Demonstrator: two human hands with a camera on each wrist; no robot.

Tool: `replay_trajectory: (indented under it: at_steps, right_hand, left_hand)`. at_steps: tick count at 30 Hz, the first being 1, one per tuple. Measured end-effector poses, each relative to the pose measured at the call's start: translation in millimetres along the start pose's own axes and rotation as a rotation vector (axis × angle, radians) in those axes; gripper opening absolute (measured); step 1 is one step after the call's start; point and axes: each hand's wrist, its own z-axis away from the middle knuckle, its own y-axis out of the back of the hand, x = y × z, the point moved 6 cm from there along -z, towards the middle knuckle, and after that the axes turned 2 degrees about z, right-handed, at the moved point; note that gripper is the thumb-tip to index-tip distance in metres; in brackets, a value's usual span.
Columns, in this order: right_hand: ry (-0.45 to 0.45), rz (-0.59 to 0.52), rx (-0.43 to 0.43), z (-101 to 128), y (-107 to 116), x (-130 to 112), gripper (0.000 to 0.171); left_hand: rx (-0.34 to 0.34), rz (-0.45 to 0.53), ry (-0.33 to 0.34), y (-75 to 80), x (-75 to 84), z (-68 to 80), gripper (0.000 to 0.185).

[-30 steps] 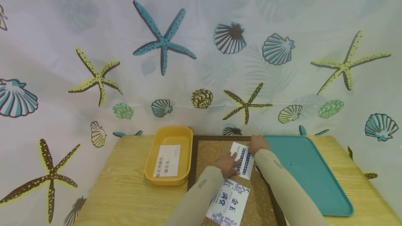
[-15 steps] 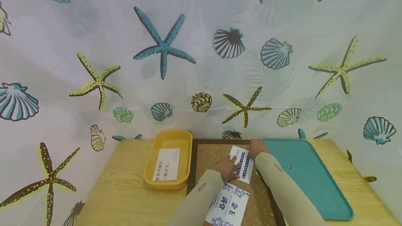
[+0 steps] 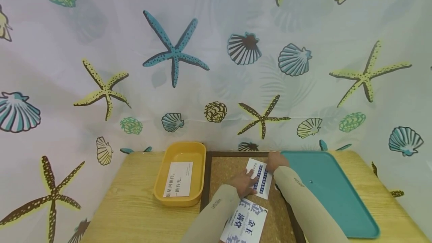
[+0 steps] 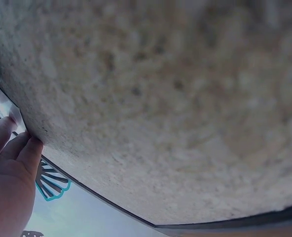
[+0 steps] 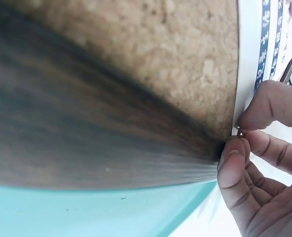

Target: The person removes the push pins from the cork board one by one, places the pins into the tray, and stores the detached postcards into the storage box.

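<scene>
On the far right part of the framed corkboard [image 3: 222, 175], a white card with blue print strips [image 3: 264, 182] lies flat. It could skew, I judge, if the steadying hand lifts too soon, and a pin pushed in at a slant could crease the paper or spring loose. The left hand [image 3: 243, 183] reaches in over the corkboard, fingers spread and fairly straight, resting on the card. The right hand [image 3: 277, 161], at the corkboard's far right corner, is narrowed to a pinch — its fingertips hold a tiny pin [image 5: 240, 132], probably a thumbtack, though skin covers most of it. Nearer on the corkboard lies a purple-lettered card [image 3: 248, 222] with a tack [image 3: 265, 211] at one corner. Beside the corkboard — a yellow bin [image 3: 180, 201] left, a teal tray [image 3: 334, 194] right.
</scene>
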Motion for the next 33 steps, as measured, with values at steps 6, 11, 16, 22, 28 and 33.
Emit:
replay_trajectory:
  at_steps: [6, 11, 16, 22, 28, 33]
  right_hand:
    - [-0.003, 0.006, -0.009, -0.8, 0.6, 0.5, 0.022]
    - [0.003, 0.0, 0.014, -0.7, 1.8, 0.5, 0.022]
    - [0.009, -0.001, 0.01, 2.6, 2.7, -0.2, 0.02]
    - [0.004, -0.015, 0.0, 3.6, 2.7, 0.1, 0.018]
    - [-0.043, -0.039, -0.021, -0.2, 1.9, 1.4, 0.029]
    - [-0.051, -0.028, -0.031, 0.4, 0.4, 3.4, 0.032]
  left_hand:
    - [-0.01, 0.031, 0.015, 1.9, 0.0, -0.2, 0.058]
    - [-0.009, 0.031, 0.025, 2.9, -0.2, -0.3, 0.058]
    - [-0.004, 0.021, 0.029, -1.4, -1.2, -0.6, 0.058]
    - [-0.01, 0.026, 0.024, -4.9, -2.5, -4.2, 0.058]
    - [-0.011, 0.037, 0.021, 0.9, -2.0, -1.3, 0.058]
    - [0.004, 0.018, -0.002, 1.7, 1.1, 3.0, 0.057]
